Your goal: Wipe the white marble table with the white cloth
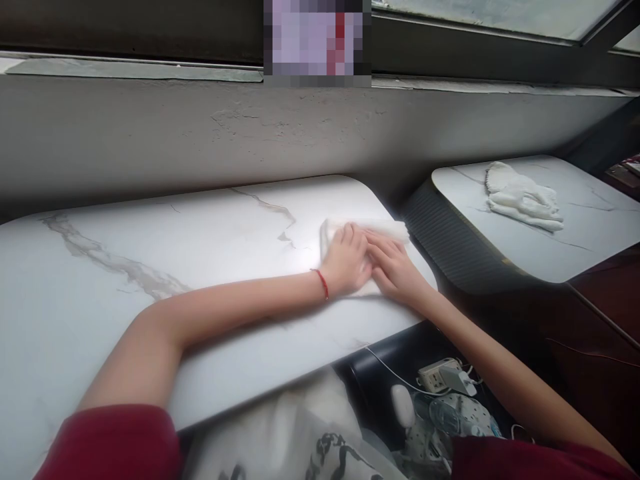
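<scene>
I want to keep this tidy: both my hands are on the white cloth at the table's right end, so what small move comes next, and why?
Probably slide the cloth leftward along the table. The left hand and right hand both lie flat on it near the right edge, and most of the marbled top stretches to their left.

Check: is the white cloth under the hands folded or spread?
Folded: the white cloth is a compact, straight-edged pad under the left hand and right hand.

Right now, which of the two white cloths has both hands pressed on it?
The flat white cloth on the near marble table, under the left hand and right hand; the crumpled cloth lies untouched on the far table.
</scene>
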The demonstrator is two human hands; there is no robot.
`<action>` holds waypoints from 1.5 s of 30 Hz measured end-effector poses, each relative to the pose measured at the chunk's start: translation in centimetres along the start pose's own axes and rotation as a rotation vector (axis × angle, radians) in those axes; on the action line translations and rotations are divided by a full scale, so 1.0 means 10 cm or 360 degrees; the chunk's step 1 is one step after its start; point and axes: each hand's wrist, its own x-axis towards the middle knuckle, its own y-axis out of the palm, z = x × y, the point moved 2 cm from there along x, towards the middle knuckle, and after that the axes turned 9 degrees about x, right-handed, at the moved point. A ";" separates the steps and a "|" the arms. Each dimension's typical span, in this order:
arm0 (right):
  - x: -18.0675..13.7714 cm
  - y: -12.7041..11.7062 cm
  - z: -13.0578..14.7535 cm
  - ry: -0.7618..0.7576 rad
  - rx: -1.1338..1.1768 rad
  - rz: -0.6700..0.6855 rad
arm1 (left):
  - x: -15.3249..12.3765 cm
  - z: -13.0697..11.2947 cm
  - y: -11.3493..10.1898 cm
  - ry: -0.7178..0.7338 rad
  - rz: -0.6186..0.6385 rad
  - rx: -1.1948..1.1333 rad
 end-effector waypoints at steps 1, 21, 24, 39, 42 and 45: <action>0.10 0.04 -0.05 -0.0009 0.0033 0.0006 | 0.03 0.09 0.04 -0.0035 -0.0034 -0.0015; 1.67 0.67 -0.54 -0.0176 0.0278 0.0014 | 0.24 1.51 0.33 -0.0524 -0.0145 -0.0139; 1.74 0.69 -0.61 -0.0230 0.0328 0.0017 | 0.25 1.53 0.36 -0.0581 -0.0199 -0.0107; 1.73 0.69 -0.57 -0.0299 0.0269 0.0009 | 0.20 1.54 0.42 -0.0540 -0.0298 -0.0106; 1.74 0.70 -0.57 -0.0286 0.0249 0.0001 | 0.18 1.56 0.41 -0.0520 -0.0314 -0.0104; 1.76 0.70 -0.58 -0.0272 0.0240 -0.0001 | 0.19 1.58 0.42 -0.0508 -0.0310 -0.0110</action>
